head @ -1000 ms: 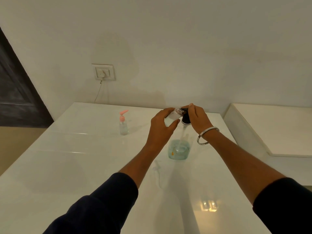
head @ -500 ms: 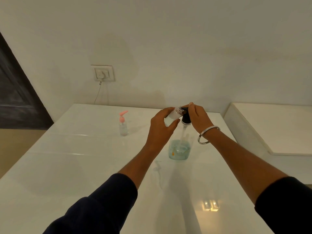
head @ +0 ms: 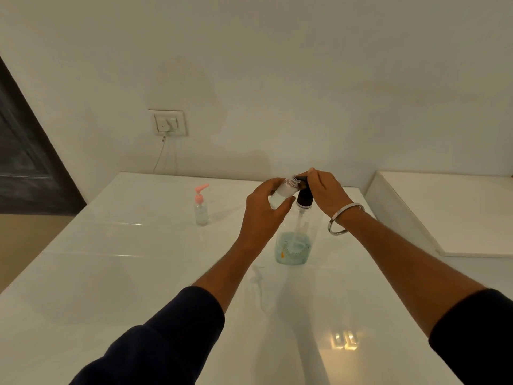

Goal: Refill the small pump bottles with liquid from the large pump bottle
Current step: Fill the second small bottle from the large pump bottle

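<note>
The large clear pump bottle (head: 293,247) stands on the white table (head: 111,273), a little blue-green liquid at its bottom and a black pump head (head: 304,200) on top. My right hand (head: 326,191) lies over the pump head with its fingers curved onto it. My left hand (head: 262,213) grips a small clear bottle (head: 283,190) with no cap, tilted, its open neck at the black spout. A second small bottle with a pink pump (head: 201,205) stands upright to the left, apart from my hands.
A wall socket (head: 168,123) with a cable hangs behind the table. A lower white ledge (head: 449,212) adjoins the table on the right. A dark door (head: 25,162) is at the far left. A thin clear part (head: 258,276) lies on the table near my left forearm.
Nothing has moved apart from a slight shift of the camera; both hands hold the same positions at the pump head.
</note>
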